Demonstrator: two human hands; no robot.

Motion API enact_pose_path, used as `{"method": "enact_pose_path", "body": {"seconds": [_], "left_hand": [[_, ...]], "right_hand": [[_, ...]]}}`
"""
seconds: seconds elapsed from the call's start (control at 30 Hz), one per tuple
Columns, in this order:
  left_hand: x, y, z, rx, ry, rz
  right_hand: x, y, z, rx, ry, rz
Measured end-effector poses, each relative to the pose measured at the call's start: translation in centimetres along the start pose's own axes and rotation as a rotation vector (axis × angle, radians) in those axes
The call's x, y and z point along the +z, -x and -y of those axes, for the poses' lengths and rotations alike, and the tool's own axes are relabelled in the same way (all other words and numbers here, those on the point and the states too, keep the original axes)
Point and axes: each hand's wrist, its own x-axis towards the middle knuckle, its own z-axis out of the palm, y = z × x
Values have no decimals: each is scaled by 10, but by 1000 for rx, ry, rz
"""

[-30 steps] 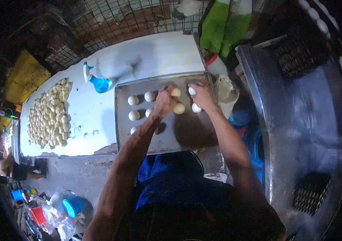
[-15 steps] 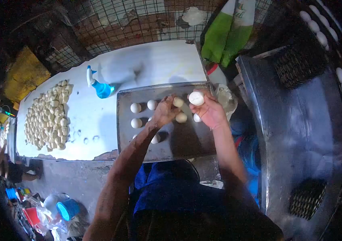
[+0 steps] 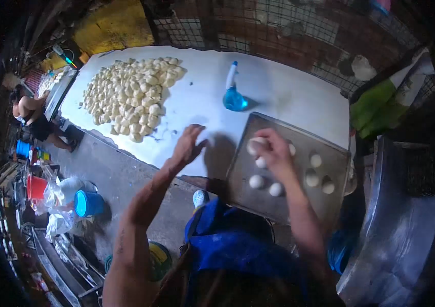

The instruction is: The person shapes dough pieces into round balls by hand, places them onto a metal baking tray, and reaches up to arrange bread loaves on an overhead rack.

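Standing near the tray (image 3: pixel 243 179), a blue spray bottle (image 3: pixel 235 100)

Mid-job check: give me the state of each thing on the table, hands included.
Left hand: open, nothing visible in it
Right hand: closed on a dough ball; lifted or resting, unclear
Tray: partly filled
Other tray balls: round, set out singly
Dough pile: crowded together, uncovered
Spray bottle: upright, not held

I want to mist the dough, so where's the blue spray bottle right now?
In the head view, the spray bottle is on the white tabletop, right of the heap of dough pieces and just beyond the far left corner of the metal tray.
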Motion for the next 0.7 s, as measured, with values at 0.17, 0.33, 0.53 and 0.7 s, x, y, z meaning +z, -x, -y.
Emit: {"method": "enact_pose_path", "body": {"seconds": [0.17, 0.33, 0.53, 0.7], "left_hand": [[-36, 18, 114, -140, -179, 113], [-60, 26, 84, 59, -170, -127], [-53, 27, 116, -24, -117, -113], [-62, 23, 122, 14, -105, -120]], "right_hand": [[125, -80, -43, -22, 568, 41], [151, -120, -138, -507, 1372, -238], [189, -188, -151, -548, 1327, -515], [201, -187, -147, -494, 1320, -664]]}}
